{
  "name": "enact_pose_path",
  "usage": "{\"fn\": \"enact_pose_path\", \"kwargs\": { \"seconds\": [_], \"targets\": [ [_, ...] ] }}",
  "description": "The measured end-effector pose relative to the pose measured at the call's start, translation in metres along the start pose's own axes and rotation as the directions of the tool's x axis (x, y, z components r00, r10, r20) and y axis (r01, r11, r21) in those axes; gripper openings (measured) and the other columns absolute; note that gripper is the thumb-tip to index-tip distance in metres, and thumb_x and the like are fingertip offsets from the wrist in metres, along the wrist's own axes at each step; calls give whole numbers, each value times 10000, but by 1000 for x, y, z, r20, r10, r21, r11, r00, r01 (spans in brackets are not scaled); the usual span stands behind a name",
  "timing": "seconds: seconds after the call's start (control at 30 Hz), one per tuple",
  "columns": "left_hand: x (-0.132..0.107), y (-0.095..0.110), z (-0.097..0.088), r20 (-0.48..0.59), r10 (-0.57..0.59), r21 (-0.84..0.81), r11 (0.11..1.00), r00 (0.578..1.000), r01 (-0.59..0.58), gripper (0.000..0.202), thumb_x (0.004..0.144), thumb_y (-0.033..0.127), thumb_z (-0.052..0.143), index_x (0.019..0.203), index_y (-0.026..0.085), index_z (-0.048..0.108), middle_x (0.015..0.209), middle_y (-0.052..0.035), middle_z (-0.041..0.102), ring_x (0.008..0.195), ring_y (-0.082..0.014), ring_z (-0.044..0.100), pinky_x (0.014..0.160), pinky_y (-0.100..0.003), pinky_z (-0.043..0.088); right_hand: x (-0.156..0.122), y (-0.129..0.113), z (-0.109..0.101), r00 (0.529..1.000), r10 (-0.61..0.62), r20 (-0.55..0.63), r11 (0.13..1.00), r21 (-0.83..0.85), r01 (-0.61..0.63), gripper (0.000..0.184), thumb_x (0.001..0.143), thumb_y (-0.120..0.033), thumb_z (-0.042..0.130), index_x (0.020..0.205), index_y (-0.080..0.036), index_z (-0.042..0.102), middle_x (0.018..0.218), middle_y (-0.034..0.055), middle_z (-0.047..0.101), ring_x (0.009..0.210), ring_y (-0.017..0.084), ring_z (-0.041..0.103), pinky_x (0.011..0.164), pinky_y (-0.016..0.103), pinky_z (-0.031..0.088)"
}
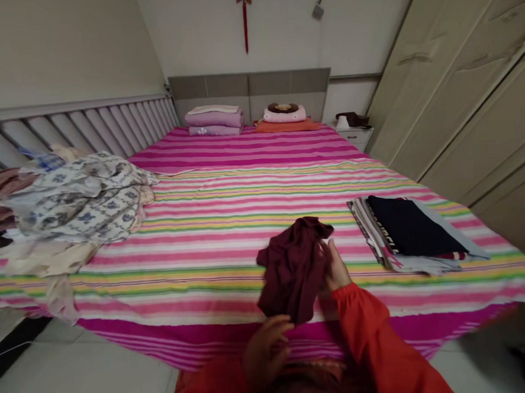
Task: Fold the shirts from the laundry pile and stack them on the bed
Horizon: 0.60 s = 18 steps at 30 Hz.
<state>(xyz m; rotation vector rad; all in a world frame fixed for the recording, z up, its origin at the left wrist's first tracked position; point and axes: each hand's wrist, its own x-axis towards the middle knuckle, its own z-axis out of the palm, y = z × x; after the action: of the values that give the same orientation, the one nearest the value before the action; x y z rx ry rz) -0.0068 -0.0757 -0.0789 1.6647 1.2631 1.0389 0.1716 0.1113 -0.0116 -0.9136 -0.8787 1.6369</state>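
A crumpled maroon garment lies near the front edge of the bed; its kind cannot be made out from its folds. My right hand is at its right side, thumb up, with the fingers partly hidden by the cloth they hold. Just below the garment's lower edge is my left hand, slightly blurred, its fingers apart and holding nothing. To the right, a neat stack of folded clothes has a black piece with white lettering on top.
A loose heap of clothes covers the bed's left side, partly hanging over the edge. Folded bedding and a second pile sit by the headboard. A nightstand and wardrobe stand on the right.
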Motion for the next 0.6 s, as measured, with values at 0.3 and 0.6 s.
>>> {"fn": "enact_pose_path", "kwargs": {
  "seconds": [0.3, 0.6],
  "targets": [
    [56, -25, -28, -233, -246, -58, 969, 941, 239, 408, 703, 386, 640, 1065, 197, 632, 1032, -115, 657, 903, -233, 647, 761, -388, 548, -55, 77, -34, 981, -6, -196, 967, -252, -44, 383, 484, -349, 791, 810, -187, 671, 810, 42, 735, 816, 241, 655, 829, 406, 516],
    [106, -10, -12, -72, -400, -242, 896, 914, 373, 408, 552, 471, 752, 792, 188, 584, 575, 61, 497, 518, -100, 487, 524, -256, 428, -85, 45, -28, 983, 150, 104, 964, -235, -122, 223, 560, -232, 635, 757, -169, 720, 731, 3, 717, 710, 197, 633, 674, 314, 503]
  ]
}}
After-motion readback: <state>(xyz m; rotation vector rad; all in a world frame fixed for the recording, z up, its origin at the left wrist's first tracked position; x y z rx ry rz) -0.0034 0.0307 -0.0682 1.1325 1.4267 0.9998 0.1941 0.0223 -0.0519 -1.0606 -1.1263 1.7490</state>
